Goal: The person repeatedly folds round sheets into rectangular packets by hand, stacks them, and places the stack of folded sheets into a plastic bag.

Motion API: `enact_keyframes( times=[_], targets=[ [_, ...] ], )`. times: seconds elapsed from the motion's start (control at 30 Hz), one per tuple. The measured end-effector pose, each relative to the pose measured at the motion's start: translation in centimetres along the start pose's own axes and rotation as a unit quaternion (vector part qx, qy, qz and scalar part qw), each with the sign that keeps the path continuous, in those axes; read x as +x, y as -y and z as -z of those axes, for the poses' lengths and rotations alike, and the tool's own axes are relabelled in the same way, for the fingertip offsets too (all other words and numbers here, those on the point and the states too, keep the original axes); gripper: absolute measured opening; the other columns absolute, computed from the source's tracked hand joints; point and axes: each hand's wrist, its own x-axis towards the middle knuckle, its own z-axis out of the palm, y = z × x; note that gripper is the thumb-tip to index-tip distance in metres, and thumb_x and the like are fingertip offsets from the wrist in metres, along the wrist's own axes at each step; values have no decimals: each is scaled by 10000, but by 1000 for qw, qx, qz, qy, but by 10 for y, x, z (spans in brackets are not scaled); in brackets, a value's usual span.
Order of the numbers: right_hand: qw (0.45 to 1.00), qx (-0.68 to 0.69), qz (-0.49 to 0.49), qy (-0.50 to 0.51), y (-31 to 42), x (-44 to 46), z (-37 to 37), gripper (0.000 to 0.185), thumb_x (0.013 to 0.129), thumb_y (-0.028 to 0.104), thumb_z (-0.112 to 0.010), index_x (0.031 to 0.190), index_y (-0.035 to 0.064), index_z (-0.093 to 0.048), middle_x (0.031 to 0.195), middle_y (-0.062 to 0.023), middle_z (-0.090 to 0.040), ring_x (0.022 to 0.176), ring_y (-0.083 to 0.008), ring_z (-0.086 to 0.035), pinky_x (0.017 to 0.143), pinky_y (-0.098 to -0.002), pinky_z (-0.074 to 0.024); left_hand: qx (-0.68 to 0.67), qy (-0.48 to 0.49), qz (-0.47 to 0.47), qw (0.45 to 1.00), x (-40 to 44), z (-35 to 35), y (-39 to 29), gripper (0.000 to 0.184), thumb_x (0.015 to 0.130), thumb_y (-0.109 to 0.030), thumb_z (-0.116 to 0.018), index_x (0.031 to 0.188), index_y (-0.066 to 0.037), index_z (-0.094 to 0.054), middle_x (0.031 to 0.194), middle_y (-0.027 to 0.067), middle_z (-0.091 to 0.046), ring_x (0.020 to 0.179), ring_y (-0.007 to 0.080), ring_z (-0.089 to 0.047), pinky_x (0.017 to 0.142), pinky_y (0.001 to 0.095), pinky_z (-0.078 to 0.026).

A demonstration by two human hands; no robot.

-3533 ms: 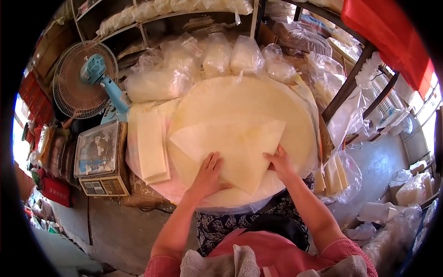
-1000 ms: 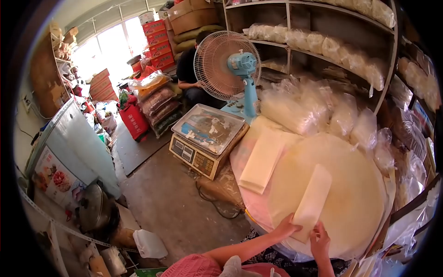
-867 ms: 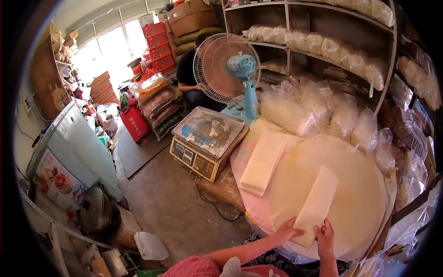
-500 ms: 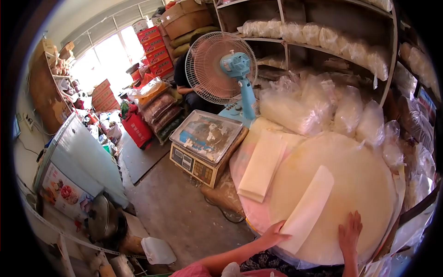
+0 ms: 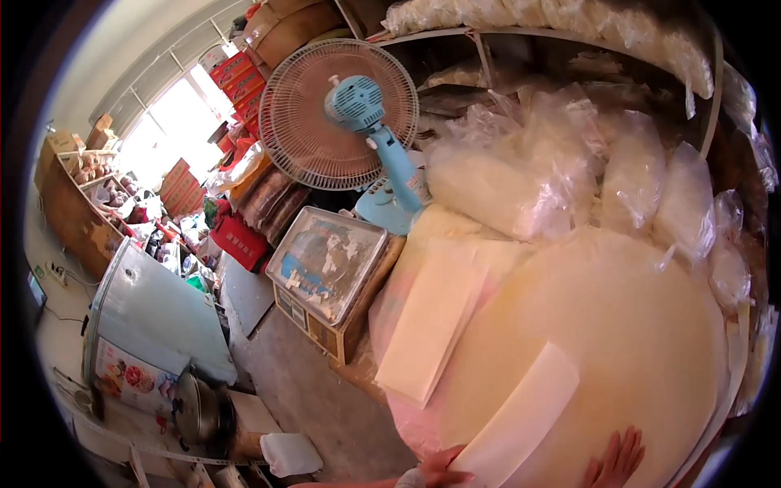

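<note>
Smooth matt strip [image 5: 518, 415], glossy plastic bags [image 5: 634, 172], scuffed metal pan [image 5: 329, 259].

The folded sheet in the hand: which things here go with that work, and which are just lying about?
Seem to belong to the job:
- folded sheet, held by the left hand
- big round sheet, under the right hand
- folded stack beside it

Probably just lying about:
- fan
- scale
- pot
- red bag

Before us, a head-worn, wide-angle camera looked forward and down, near the pale round surface [image 5: 643, 333] at four o'clock, close over the left hand [image 5: 444, 468] and right hand [image 5: 616, 461] toward five, the bright window [image 5: 167, 134] far off at ten.
</note>
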Motion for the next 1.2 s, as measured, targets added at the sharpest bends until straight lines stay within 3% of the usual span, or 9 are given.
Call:
enact_keyframes(
  times=[0.07,0.57,0.83,0.9,0.97,1.03,1.07,1.1,1.2],
  targets=[
    [999,35,-11,13,-4,-1,-6,543,942,327,-444,1411,64,-366,1476,-215,-287,1376,-398,-232,1094,-570,-161,-3,-5,22,1000,10,0,1,645,828,-111,-691,1372,15,-370,1244,88,-548,1132,158,-505,978,303,-391],
    [998,49,-20,23,-4,-2,-5,547,898,283,-499,1375,33,-402,1456,-241,-303,1355,-429,-255,1085,-588,-174,31,3,9,999,43,4,0,650,827,-119,-695,1372,17,-368,1250,89,-546,1135,156,-502,981,306,-391],
    [998,39,2,-40,2,-11,-7,541,904,282,-507,1385,59,-401,1466,-197,-313,1365,-419,-241,1082,-587,-191,111,1,-100,989,16,14,35,653,826,-124,-697,1371,19,-367,1253,89,-545,1137,154,-501,982,307,-391],
    [998,28,7,-62,-1,-14,-15,536,916,299,-500,1391,73,-398,1467,-184,-317,1368,-414,-239,1081,-584,-197,153,-18,-169,974,11,11,46,653,826,-125,-697,1371,19,-367,1254,90,-545,1137,154,-500,982,307,-391],
    [997,42,10,-58,-8,-20,-28,571,829,192,-519,1349,-5,-390,1454,-247,-290,1362,-429,-230,1099,-585,-137,163,-58,-273,946,18,5,48,583,807,-108,-691,1315,12,-430,1142,87,-591,1054,155,-535,929,301,-419],
    [997,48,-11,-51,-7,-20,-30,568,815,207,-540,1330,4,-416,1441,-234,-317,1353,-418,-256,1100,-579,-151,289,-86,-222,927,36,22,70,540,815,-80,-664,1300,9,-443,1142,88,-600,1050,152,-540,912,302,-429],
    [996,37,6,-78,-6,-20,-30,562,807,203,-552,1323,18,-430,1432,-214,-340,1352,-401,-268,1101,-572,-165,154,-38,-194,968,7,3,24,531,826,-149,-664,1287,9,-451,1118,108,-610,1027,156,-550,890,294,-443],
    [996,35,0,-80,-7,-20,-33,556,815,206,-559,1327,31,-431,1429,-195,-352,1352,-386,-275,1096,-569,-183,135,-24,-238,962,2,0,16,542,841,-177,-652,1299,20,-441,1139,137,-613,1045,182,-566,884,308,-452],
    [995,21,-3,-94,-5,-23,-33,535,835,213,-569,1324,44,-437,1414,-189,-365,1333,-373,-306,1077,-563,-217,202,-87,-321,921,-3,8,-2,583,845,-128,-631,1353,34,-395,1273,157,-558,1164,228,-537,942,333,-430]
  ],
)
